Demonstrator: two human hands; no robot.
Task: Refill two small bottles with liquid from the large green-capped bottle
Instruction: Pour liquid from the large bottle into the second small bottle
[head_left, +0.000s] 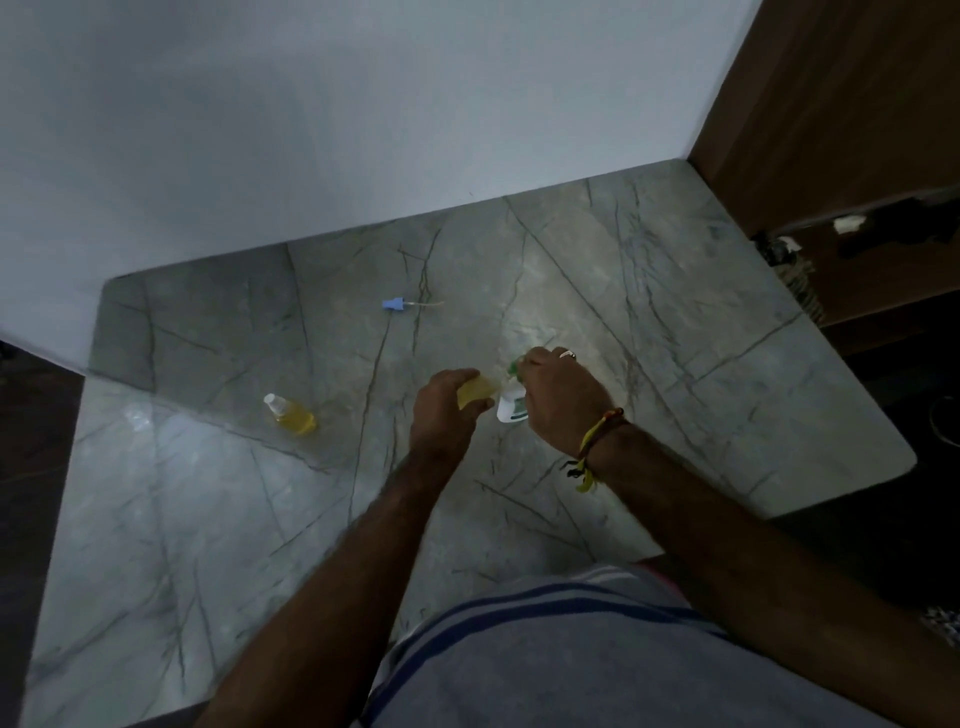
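Fingers of the left hand (448, 410) are curled round a small bottle (475, 392) of yellow liquid, holding it over the middle of the marble table (675, 322). Just to its right, the right hand (558, 400) grips the large bottle (510, 408), white with a green label, fingers closed about its upper part where a bit of green cap (513, 366) shows; the two bottles sit close together, and whether their mouths touch cannot be told. Farther left on the slab stands a second small bottle (291, 414), tilted in the wide view, yellow liquid inside and white at its neck, well apart from both hands. Near the wall lies a blue pump nozzle (395, 304) with its thin tube. Yellow threads (589, 452) circle the right wrist.
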